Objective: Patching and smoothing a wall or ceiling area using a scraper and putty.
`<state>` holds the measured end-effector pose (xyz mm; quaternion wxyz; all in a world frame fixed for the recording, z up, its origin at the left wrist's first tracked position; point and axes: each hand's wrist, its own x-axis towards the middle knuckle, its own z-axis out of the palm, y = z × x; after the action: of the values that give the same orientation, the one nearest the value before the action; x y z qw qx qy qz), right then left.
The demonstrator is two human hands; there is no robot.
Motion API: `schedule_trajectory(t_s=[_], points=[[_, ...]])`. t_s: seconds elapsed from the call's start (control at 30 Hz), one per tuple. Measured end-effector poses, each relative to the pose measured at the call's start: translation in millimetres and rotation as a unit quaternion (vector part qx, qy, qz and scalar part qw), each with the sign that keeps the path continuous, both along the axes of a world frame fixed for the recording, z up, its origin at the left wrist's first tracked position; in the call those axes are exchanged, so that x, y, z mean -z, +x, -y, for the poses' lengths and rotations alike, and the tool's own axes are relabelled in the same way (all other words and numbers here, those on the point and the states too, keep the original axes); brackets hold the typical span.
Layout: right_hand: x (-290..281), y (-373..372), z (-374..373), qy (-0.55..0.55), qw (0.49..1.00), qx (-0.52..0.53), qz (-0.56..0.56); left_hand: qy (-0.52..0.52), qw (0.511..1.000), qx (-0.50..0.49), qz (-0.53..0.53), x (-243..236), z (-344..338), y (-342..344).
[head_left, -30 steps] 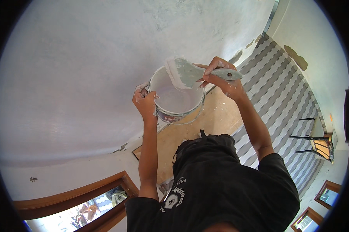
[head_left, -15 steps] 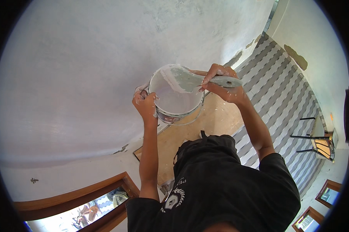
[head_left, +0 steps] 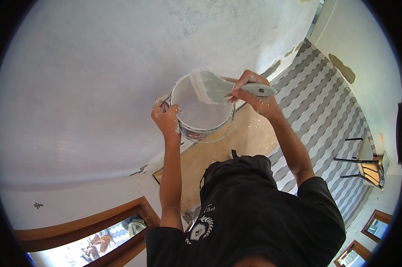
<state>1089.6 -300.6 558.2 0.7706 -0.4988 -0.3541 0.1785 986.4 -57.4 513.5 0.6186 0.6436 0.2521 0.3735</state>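
My left hand [head_left: 166, 116] grips the left rim of a round bucket [head_left: 200, 132], thumb over the edge. Whitish paint or plaster coats the inside of the bucket. A wide, flat brush [head_left: 221, 90] with a pale grey-green body lies over the far right rim, its bristle end thick with white. My right hand [head_left: 254, 93] is closed around its handle, which points right. White smears mark the fingers of both hands. Whatever else my left fingers press against outside the bucket cannot be made out clearly.
A whitish wall [head_left: 89, 89] rises close on the left and ahead. Under me is a tan, white-spattered board [head_left: 250, 133]. Grey-and-white patterned floor [head_left: 316, 115] runs to the right, with a chair [head_left: 371, 171] lying near the far wall. A wood-framed window [head_left: 85, 222] is at lower left.
The brush has moved slightly up and away from me, its bristle end now higher over the bucket's far rim. My left hand and the bucket have barely moved.
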Motion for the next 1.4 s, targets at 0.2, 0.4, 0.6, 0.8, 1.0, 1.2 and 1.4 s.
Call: schedule_trajectory(t_s=[0.2, 0.4, 0.6, 0.8, 1.0, 1.2, 1.4], points=[[-3.9, 8.5, -0.8, 0.007, 0.997, 0.008, -0.08, 0.014, 1.0, 0.011, -0.018, -2.3, -1.6, -0.7], [3.8, 5.7, -10.1, 0.028, 0.971, 0.019, -0.238, 0.002, 1.0, -0.005, 0.0, -6.5, -0.6, 3.4], [12.1, -1.7, -21.4, 0.033, 0.934, 0.032, -0.355, 0.005, 1.0, -0.011, -0.013, -8.4, -6.4, 6.4], [6.6, -7.5, -25.0, 0.085, 0.934, 0.044, -0.343, -0.036, 0.999, -0.009, -0.023, -9.3, -7.8, 7.6], [-11.2, -7.0, -37.6, 0.151, 0.926, 0.071, -0.338, -0.031, 0.999, -0.018, -0.023, -7.4, -9.4, 11.5], [-34.4, 11.3, -68.9, 0.228, 0.915, 0.13, -0.306, -0.066, 0.998, -0.005, 0.0, -8.1, -11.2, 13.7], [-51.9, 42.1, -96.4, 0.291, 0.909, 0.174, -0.245, -0.049, 0.998, 0.009, -0.043, -1.1, -22.2, 13.5]])
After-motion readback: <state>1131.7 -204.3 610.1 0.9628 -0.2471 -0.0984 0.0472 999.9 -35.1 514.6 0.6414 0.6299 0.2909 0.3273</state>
